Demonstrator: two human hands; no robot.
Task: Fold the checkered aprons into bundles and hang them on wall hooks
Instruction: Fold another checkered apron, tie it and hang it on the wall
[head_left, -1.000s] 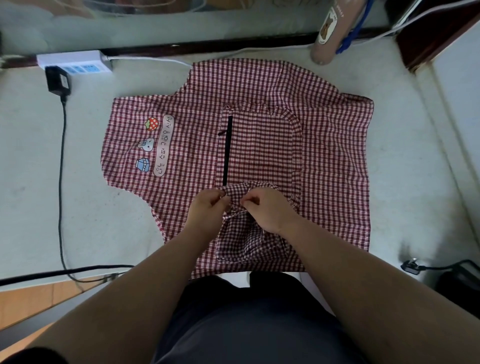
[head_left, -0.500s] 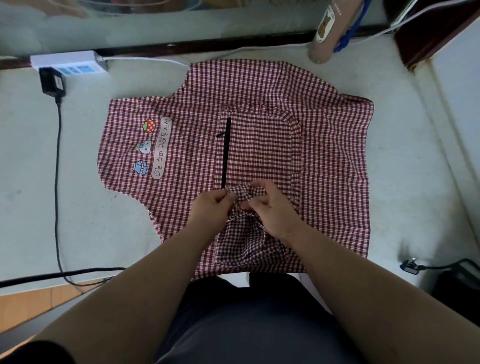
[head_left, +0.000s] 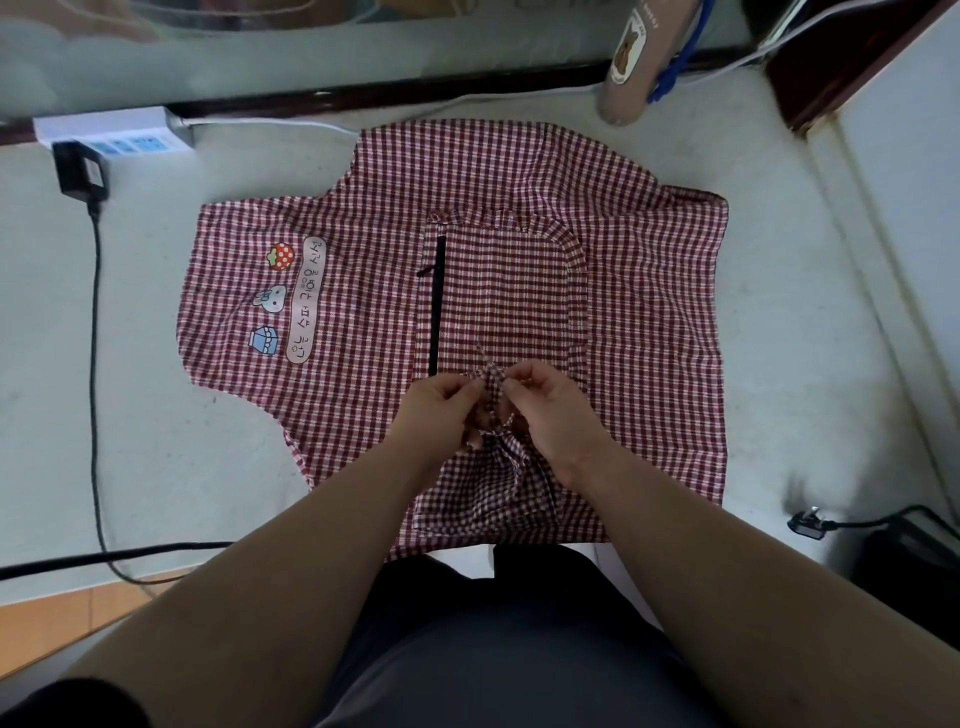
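Apron: a red-and-white checkered apron (head_left: 649, 312) lies spread flat on the pale counter (head_left: 156, 441), its near edge just in front of the person's body.
Gathered part: a small bunch of checkered fabric (head_left: 491, 382) stands up from the apron's near middle, with looser folds trailing from it toward the person.
Left hand (head_left: 436, 410): fingers curled, thumb and fingertips pinching the left side of the bunch.
Right hand (head_left: 550, 410): fingers curled, pinching the right side of the same bunch; the two hands almost meet.
Pocket (head_left: 509, 291): a rounded checkered patch in the apron's centre, just beyond the hands.
Zipper (head_left: 435, 306): a black line down the pocket's left edge.
Patch (head_left: 306, 299): a pink lettered strip with a strawberry, a rabbit and a blue carton beside it, on the apron's left part.
Power strip (head_left: 111, 135): white, at the far left of the counter, with a black adapter (head_left: 80, 169) plugged in.
Cable (head_left: 94, 364): black, running from the adapter down the counter, left of the apron.
Bear-label object (head_left: 631, 57): beige, beyond the apron's far right corner.
Loose plug (head_left: 805, 522): black, on the counter right of the apron.
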